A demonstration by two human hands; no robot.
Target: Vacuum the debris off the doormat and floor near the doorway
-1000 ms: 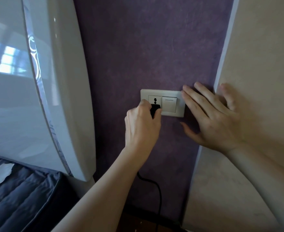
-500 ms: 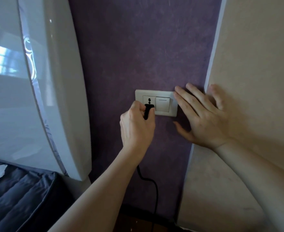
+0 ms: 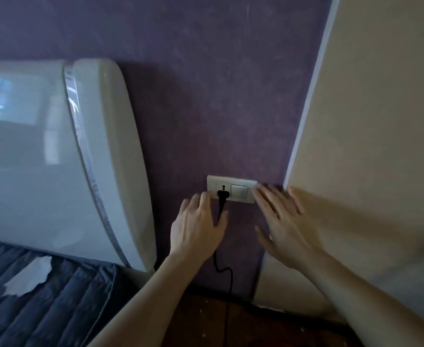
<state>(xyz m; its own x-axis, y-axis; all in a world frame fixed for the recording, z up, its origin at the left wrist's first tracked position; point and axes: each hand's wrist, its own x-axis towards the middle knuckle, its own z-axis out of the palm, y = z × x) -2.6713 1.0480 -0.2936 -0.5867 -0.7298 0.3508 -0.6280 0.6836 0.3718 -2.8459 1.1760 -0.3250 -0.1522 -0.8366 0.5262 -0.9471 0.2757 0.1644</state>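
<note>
Here, a black plug sits in the socket at the left of a white wall plate; a rocker switch fills the plate's right half. The plate is fixed low on a purple wall, near its corner with a beige wall. The left hand lies just below and left of the plug, fingers loosely extended and gripping nothing; its index tip is just beside the plug. The cord passes by the thumb, seemingly unpinched. The right hand is flat against the purple wall, fingers straight and slightly spread, tips at the plate's right edge; whether they touch the plate cannot be told. The cord drops from the plug, bends once below the left wrist and reaches the floor, a dark wooden strip along the bottom of the view. Pale specks lie scattered on the floor near the foot of the beige wall. At left, a glossy white headboard stands against the purple wall above dark blue bedding, on which a torn white scrap lies
</note>
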